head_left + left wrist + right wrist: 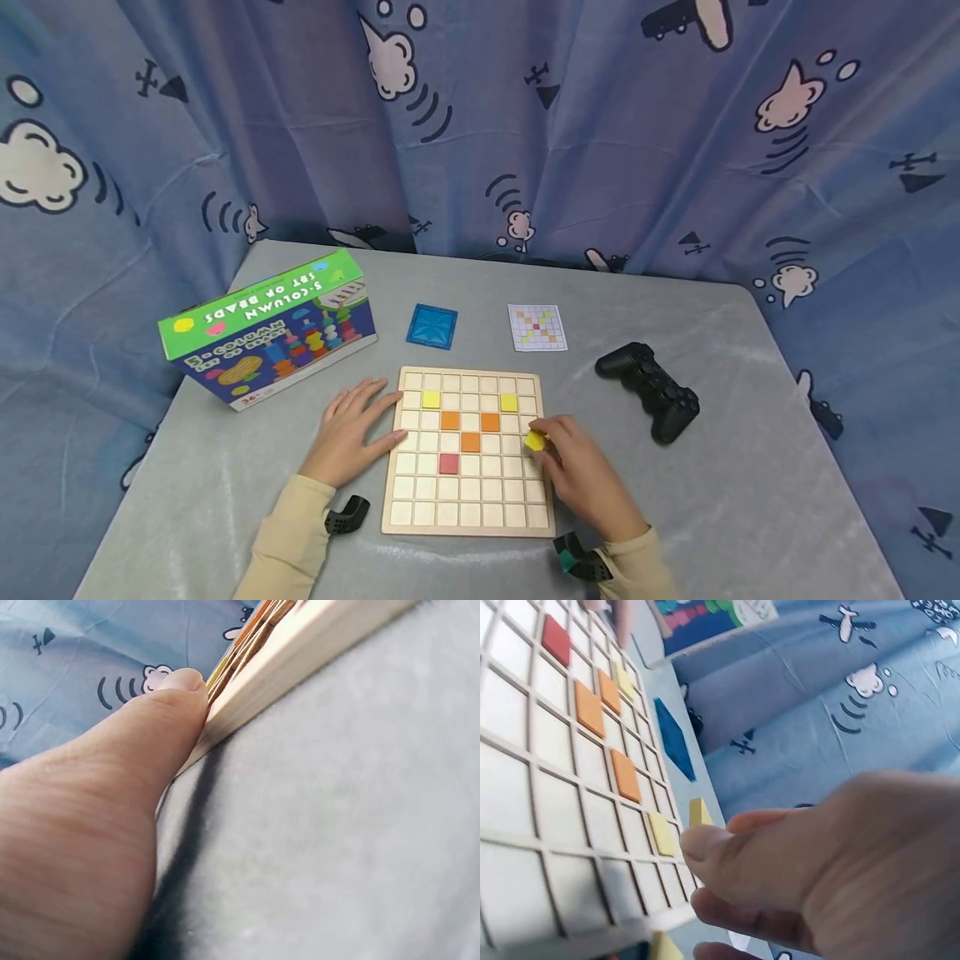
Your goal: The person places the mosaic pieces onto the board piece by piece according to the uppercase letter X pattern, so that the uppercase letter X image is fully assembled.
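A pale wooden grid board [459, 514] lies on the table with its squares facing up. On it sit two yellow tiles [431, 400], three orange tiles [470, 442] and one red tile [448, 463]. My left hand [347, 437] rests at the board's left edge, thumb and fingers extended and touching the rim. Above the board's right edge, my right hand [581, 471] pinches a yellow tile [698, 812] between thumb and fingers. Another yellow piece [665, 948] shows at the bottom of the right wrist view; whether it is held, I cannot tell.
Beyond the board lie a blue square tray [432, 326] and a small card with a coloured grid pattern [537, 327]. A bead-set box [270, 329] stands at the back left. A black game controller [651, 390] lies to the right. A patterned curtain [480, 125] hangs behind.
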The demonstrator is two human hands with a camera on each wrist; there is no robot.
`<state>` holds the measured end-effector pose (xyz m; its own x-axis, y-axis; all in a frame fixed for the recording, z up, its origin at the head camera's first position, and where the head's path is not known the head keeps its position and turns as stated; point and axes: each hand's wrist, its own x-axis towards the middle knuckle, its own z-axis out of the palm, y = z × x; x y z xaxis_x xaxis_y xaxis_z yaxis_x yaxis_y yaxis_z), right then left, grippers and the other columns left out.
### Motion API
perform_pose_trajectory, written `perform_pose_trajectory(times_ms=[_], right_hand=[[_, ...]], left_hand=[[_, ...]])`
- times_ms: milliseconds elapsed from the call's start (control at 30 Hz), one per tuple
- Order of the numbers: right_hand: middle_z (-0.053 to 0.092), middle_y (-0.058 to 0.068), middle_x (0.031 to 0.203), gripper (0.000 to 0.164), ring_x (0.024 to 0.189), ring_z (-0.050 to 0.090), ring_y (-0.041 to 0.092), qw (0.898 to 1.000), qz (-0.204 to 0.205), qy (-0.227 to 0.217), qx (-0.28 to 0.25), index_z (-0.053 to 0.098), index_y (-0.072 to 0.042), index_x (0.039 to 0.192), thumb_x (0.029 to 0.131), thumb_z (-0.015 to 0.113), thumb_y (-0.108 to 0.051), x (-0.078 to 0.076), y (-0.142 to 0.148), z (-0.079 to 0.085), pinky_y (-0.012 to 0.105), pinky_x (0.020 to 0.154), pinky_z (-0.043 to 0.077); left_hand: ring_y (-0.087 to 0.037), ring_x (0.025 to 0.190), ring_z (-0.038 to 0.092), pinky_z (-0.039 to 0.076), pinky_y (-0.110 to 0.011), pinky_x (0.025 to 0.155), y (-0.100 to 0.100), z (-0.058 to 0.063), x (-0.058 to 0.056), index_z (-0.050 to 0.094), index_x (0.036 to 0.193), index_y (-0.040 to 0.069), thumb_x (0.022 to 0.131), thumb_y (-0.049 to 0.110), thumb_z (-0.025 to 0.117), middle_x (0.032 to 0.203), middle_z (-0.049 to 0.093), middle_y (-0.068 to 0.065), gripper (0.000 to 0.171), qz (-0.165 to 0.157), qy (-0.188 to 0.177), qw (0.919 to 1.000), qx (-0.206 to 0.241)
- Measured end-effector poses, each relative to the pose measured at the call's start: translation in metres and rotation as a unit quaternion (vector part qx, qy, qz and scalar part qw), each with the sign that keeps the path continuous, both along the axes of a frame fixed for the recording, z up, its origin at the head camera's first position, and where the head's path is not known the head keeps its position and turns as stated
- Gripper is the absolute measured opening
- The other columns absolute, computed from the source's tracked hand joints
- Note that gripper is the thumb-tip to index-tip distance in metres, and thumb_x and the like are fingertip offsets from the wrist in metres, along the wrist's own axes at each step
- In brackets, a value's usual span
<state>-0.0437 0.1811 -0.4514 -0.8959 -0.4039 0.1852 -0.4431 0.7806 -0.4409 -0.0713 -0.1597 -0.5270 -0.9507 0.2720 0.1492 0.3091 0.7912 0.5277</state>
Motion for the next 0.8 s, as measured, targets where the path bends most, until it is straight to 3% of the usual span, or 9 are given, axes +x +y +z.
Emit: perform_pose_trajectory(times_ms=[133,400,600,800], right_hand=[[0.059,0.002,0.1,0.035,0.079,0.055,0.009,1.0,0.024,0.009,-0.002,0.062,-0.006,0.111,0.079,0.076,-0.001,0.003,-0.008,-0.006,0.025,0.068,0.051],[0.061,-0.002,0.101,0.027,0.088,0.058,0.008,0.999,0.051,-0.005,0.01,0.063,-0.011,0.1,0.079,0.076,-0.001,0.008,-0.025,-0.008,0.027,0.073,0.054],[0.062,-0.006,0.099,0.022,0.092,0.059,0.007,0.997,0.076,0.014,0.005,0.063,-0.015,0.094,0.081,0.072,0.001,0.01,-0.032,-0.013,0.027,0.077,0.054],[0.061,-0.007,0.098,0.023,0.089,0.058,0.006,0.995,0.096,0.018,0.005,0.063,-0.016,0.092,0.081,0.072,0.002,0.01,-0.035,-0.019,0.024,0.074,0.053]], left_hand=[[-0.028,0.143,0.025,0.012,-0.052,0.117,0.001,0.001,0.0,0.051,0.14,0.025,0.087,0.054,0.063,0.152,0.037,-0.005,0.061,0.001,-0.003,1.0,-0.001],[-0.028,0.143,0.026,0.012,-0.052,0.117,0.0,0.0,0.0,0.051,0.14,0.024,0.087,0.053,0.063,0.151,0.038,-0.005,0.061,0.002,0.002,1.0,0.001],[-0.028,0.143,0.026,0.012,-0.053,0.117,0.0,0.0,0.0,0.051,0.14,0.023,0.087,0.052,0.064,0.151,0.038,-0.006,0.061,-0.001,0.0,1.0,0.002],[-0.028,0.143,0.025,0.012,-0.052,0.117,0.001,0.001,0.0,0.051,0.14,0.024,0.087,0.052,0.064,0.152,0.037,-0.006,0.061,0.0,-0.004,1.0,0.0]])
